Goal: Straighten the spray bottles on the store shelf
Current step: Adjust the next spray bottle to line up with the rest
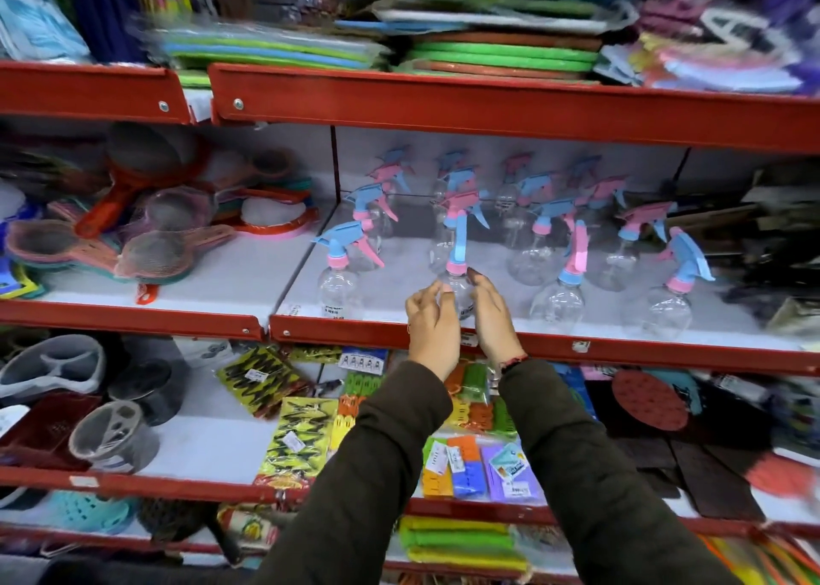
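Cupping the front clear spray bottle (457,289) from both sides, your two hands meet at the red front lip of the middle shelf (399,334). Item held: clear body, pink collar, tall blue-and-pink trigger head, standing upright on the shelf just behind that lip. Your left hand (432,325) lies against the bottle's left side, fingers (432,291) spread and curled loosely toward it. Your right hand (490,314) presses the bottle's right side, fingertips reaching up to the pink collar. Neither hand is fully closed; the bottle sits between the two palms.

Same shelf, relative to the held bottle:
- One bottle with a blue trigger head (339,274) well to its left, also near the lip.
- One bottle with a pink-and-blue head (565,283) to its right, head leaning.
- One further bottle (674,291) beyond that, head tilted right.
- More spray bottles (537,212) in uneven rows behind it, heads pointing various ways.

Left of the bottle, past the shelf divider: a heap of mesh strainers (146,234). Directly below it: packets of coloured clips (470,469).
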Motion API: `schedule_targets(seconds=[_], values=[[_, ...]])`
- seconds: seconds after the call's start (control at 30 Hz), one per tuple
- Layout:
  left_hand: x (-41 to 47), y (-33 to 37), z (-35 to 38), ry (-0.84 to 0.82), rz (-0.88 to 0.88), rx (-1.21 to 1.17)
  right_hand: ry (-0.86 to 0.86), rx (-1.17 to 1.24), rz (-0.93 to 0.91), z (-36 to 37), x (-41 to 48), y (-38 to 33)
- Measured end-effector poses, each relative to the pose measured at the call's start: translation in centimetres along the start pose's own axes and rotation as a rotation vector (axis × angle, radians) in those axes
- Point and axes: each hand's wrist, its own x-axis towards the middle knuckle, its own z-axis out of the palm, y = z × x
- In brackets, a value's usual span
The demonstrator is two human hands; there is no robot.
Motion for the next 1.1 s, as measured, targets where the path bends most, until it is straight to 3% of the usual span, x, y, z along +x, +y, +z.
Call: schedule_targets(seconds=[0.43, 0.63, 0.93, 1.1], values=[[2.4, 0.6, -0.8, -0.041, -0.035, 0.017, 0.037, -0.129, -0.05, -1.1, -2.9, 0.9], [1.5, -0.6, -0.5, 0.044, -0.052, 0.01, 0.031, -0.129, -0.016, -0.9, -2.2, 0.3], [1.6, -0.4, -0.2, -0.036, -0.046, 0.043, 0.006, -0.115, -0.02, -1.8, -2.4, 0.5], [0.2, -0.2, 0.0, 0.13, 0.037, 0.031, 0.031, -0.097, -0.083, -2.7, -2.9, 0.7]])
